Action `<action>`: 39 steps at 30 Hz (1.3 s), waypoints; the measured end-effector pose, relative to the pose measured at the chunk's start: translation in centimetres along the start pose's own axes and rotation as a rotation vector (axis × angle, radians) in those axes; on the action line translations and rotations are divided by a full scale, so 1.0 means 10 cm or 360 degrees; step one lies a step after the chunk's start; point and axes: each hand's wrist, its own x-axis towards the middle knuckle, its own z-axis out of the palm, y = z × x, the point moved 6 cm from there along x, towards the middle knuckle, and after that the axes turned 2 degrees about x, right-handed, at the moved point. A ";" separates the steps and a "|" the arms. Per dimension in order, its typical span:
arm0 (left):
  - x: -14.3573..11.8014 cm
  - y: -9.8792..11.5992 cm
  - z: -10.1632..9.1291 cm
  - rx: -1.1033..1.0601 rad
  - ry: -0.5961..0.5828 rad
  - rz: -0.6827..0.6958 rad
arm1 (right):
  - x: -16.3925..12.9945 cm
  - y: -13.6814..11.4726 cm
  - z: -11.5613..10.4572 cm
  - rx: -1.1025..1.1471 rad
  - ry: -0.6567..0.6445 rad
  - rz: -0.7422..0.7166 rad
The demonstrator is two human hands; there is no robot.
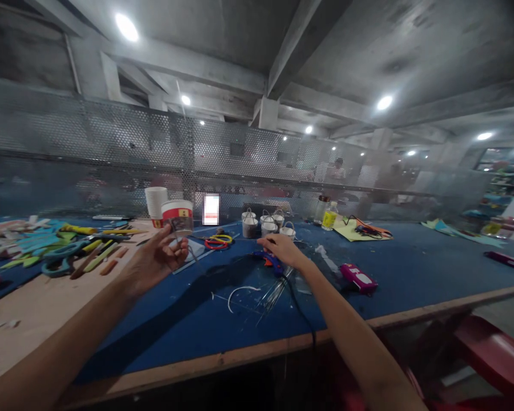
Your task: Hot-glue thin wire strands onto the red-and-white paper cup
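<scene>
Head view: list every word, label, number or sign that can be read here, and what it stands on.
No text here can be read.
Paper cup beside the left hand: red band with yellow marks, too small to read.
Bottle: yellow label, blurred.
White panel by the mesh: blurred out.
Pink case near the right hand: white patch, no legible letters.
</scene>
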 end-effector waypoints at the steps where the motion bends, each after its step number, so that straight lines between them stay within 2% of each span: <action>1: 0.01 0.03 -0.07 0.0018 0.0043 0.0034 | 0.00 0.07 -0.05 0.0064 0.0035 0.0062; 5: 0.05 0.09 -0.33 0.0058 0.0104 0.0028 | -0.03 0.31 -0.35 0.0200 0.0251 0.0196; 10: 0.05 0.21 -0.64 0.0113 0.0245 0.0102 | -0.13 0.51 -0.86 0.0156 0.0753 0.0325; 13: 0.02 0.19 -0.68 0.0166 0.0251 0.0051 | -0.11 0.49 -0.94 0.0414 0.0917 0.0418; 15: -0.02 0.11 -0.58 0.0216 0.0161 -0.0058 | -0.02 0.36 -0.81 0.0516 0.0822 0.0401; 20: -0.16 -0.09 -0.14 0.0443 0.0003 -0.0161 | 0.20 -0.22 -0.12 0.0659 0.0292 0.0132; 24: -0.20 -0.21 0.25 0.0581 -0.0181 -0.0130 | 0.12 -0.54 0.43 0.0917 -0.0067 0.0152; 27: -0.14 -0.28 0.41 0.0593 -0.0159 -0.0053 | 0.02 -0.72 0.69 0.1220 -0.0282 0.0185; 30: -0.03 -0.36 0.48 0.0594 -0.0147 0.0016 | -0.05 -0.81 0.81 0.1416 -0.0422 0.0247; 32: 0.04 -0.41 0.47 0.0615 -0.0117 0.0046 | -0.07 -0.81 0.81 0.1440 -0.0411 0.0250; 39: 0.14 -0.54 0.33 0.0781 -0.0008 0.0198 | -0.03 -0.61 0.75 0.1161 -0.0100 0.0140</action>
